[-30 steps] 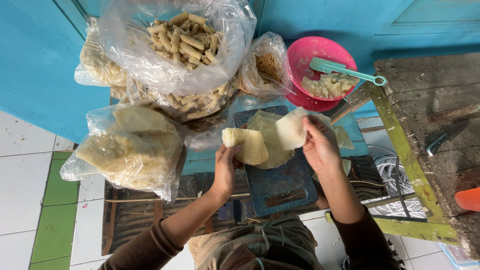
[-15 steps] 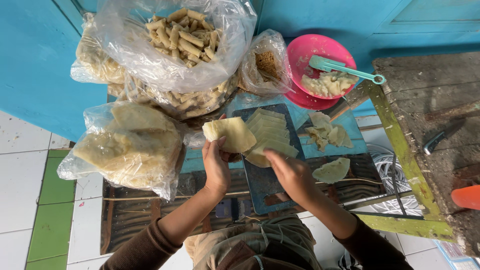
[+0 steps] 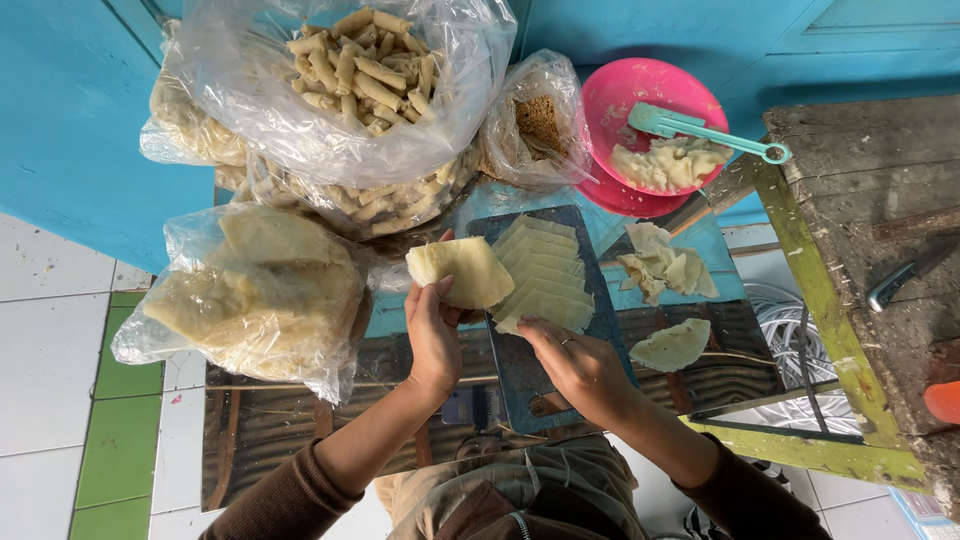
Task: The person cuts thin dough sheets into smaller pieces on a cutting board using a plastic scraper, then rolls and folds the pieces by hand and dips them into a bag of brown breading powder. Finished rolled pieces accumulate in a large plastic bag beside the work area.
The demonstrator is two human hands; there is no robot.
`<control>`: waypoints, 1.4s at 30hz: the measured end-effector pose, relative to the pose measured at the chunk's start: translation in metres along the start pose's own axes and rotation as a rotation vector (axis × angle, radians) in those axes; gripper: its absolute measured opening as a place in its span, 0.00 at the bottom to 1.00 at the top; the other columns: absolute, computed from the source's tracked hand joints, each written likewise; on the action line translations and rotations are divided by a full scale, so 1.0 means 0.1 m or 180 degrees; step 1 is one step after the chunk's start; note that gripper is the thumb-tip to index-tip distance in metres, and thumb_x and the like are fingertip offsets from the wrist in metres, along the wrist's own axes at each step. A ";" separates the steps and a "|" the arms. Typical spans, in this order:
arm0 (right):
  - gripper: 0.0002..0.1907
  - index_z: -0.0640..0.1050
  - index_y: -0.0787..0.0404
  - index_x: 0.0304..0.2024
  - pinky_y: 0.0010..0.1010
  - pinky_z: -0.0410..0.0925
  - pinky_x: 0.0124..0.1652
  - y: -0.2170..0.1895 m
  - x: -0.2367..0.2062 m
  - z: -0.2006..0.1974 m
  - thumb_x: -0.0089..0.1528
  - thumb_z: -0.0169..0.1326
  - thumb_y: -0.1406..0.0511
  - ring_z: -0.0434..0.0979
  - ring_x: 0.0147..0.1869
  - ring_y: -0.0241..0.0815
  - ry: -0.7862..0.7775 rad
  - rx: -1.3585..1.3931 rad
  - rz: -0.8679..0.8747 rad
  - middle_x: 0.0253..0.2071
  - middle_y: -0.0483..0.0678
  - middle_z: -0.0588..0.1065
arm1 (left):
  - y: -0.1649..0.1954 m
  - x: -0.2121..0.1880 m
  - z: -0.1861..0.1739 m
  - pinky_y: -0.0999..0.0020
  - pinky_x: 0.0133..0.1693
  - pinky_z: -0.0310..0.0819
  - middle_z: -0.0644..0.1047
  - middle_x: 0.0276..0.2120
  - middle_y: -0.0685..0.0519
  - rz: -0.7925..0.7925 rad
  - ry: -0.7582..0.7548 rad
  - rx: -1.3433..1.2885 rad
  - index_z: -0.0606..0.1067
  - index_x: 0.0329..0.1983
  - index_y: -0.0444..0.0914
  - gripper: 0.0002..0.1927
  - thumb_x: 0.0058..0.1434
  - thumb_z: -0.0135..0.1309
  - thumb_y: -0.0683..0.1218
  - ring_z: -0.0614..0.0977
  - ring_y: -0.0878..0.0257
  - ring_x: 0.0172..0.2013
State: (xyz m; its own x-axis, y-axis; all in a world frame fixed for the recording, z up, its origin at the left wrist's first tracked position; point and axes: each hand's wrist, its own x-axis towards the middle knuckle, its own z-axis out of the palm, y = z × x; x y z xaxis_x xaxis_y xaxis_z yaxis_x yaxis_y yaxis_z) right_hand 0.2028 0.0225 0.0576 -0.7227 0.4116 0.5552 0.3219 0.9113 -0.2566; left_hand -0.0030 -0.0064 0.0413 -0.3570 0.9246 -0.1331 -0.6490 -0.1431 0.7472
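My left hand point(image 3: 432, 335) holds a small stack of pale yellow wrapper sheets point(image 3: 462, 271) up above the table. My right hand point(image 3: 575, 365) rests on a dark blue cutting board point(image 3: 515, 375), its fingertips touching the near edge of a fanned row of wrapper sheets point(image 3: 540, 272) laid out on that board. To the right of the board lie a loose round wrapper point(image 3: 672, 345) and a little heap of wrapper scraps point(image 3: 662, 262).
A clear bag of wrappers point(image 3: 255, 285) sits at left. Behind it are a big bag of rolled snacks point(image 3: 350, 70) and a small bag of brown filling point(image 3: 540, 120). A pink bowl point(image 3: 650, 95) holds paste and a teal spoon point(image 3: 700, 128). A weathered wooden bench point(image 3: 870, 220) stands at right.
My right hand let go of a wrapper, dropped down and now rests at the fanned row's near edge. A round wrapper now lies right of the board. My left hand kept its stack.
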 end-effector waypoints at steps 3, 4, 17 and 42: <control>0.17 0.76 0.69 0.52 0.36 0.77 0.46 -0.04 0.04 -0.03 0.60 0.60 0.75 0.84 0.50 0.52 -0.0048 0.0081 0.0131 0.49 0.57 0.80 | -0.02 0.01 -0.02 0.58 0.46 0.81 0.77 0.53 0.50 -0.0027 -0.0082 0.0010 0.63 0.73 0.40 0.30 0.66 0.39 0.44 0.82 0.59 0.48; 0.17 0.76 0.69 0.51 0.36 0.76 0.43 -0.06 0.06 -0.04 0.59 0.62 0.73 0.84 0.47 0.51 -0.0065 0.0185 0.0276 0.48 0.57 0.81 | -0.03 0.01 -0.02 0.60 0.46 0.79 0.76 0.55 0.50 -0.0036 -0.0164 0.0036 0.61 0.75 0.41 0.31 0.67 0.38 0.46 0.81 0.60 0.49; 0.13 0.79 0.64 0.43 0.31 0.74 0.41 -0.26 0.52 -0.06 0.58 0.67 0.71 0.82 0.42 0.45 0.0907 0.0704 0.0845 0.42 0.50 0.78 | -0.14 -0.26 0.09 0.60 0.70 0.56 0.62 0.73 0.50 -0.0284 -0.1617 0.0278 0.40 0.82 0.47 0.41 0.72 0.28 0.68 0.67 0.57 0.70; 0.10 0.75 0.66 0.49 0.30 0.74 0.50 0.40 -0.03 0.13 0.66 0.55 0.68 0.81 0.49 0.39 0.1667 0.4898 0.2723 0.46 0.49 0.79 | -0.03 -0.25 0.18 0.66 0.68 0.59 0.62 0.74 0.54 -0.0360 -0.1199 0.0314 0.49 0.80 0.44 0.34 0.73 0.29 0.57 0.68 0.63 0.69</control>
State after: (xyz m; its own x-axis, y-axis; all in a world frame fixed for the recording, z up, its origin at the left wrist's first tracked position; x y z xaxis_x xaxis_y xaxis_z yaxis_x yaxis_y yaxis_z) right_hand 0.2098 0.0578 0.0358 -0.3420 0.9395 -0.0187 -0.5417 -0.2133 -0.8131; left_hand 0.0200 -0.0224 0.0542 -0.0040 0.9999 0.0164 -0.5960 -0.0155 0.8028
